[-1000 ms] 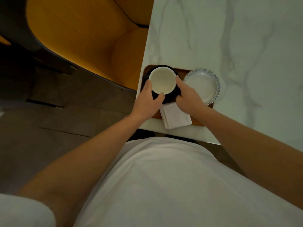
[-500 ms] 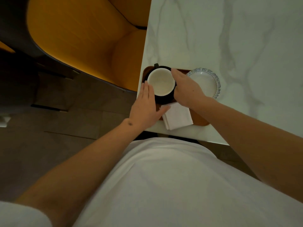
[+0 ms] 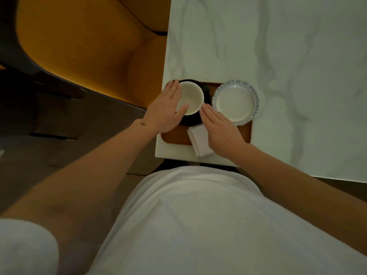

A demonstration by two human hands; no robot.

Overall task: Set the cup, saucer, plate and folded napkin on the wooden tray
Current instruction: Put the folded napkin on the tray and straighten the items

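The cup (image 3: 190, 97), white inside and dark outside, stands on a dark saucer (image 3: 191, 120) at the far left corner of the wooden tray (image 3: 174, 136). A small dark handle pokes out on the cup's right side. The plate (image 3: 235, 102), white with a scalloped blue-patterned rim, sits at the tray's far right corner, just beside the cup and saucer; its rim reaches past the tray's far and right edges. The folded napkin (image 3: 199, 140) is white and lies at the tray's near edge, about midway along it, with its near end hanging over that edge onto the table (image 3: 278, 56).

The left hand (image 3: 165, 110) lies flat against the cup's left side, fingers straight and together, thumb stretched along the cup's near rim; it grips nothing. The right hand (image 3: 220, 129) is also flat, fingers straight and pointing at the gap between cup and plate, its palm over the right part of the napkin; whether the fingertips touch the saucer I cannot tell.

The tray rests at the near left corner of the white marble table. Left of the table stands a yellow upholstered chair (image 3: 89, 46) with a dark shell. The person wears a white shirt (image 3: 198, 225)
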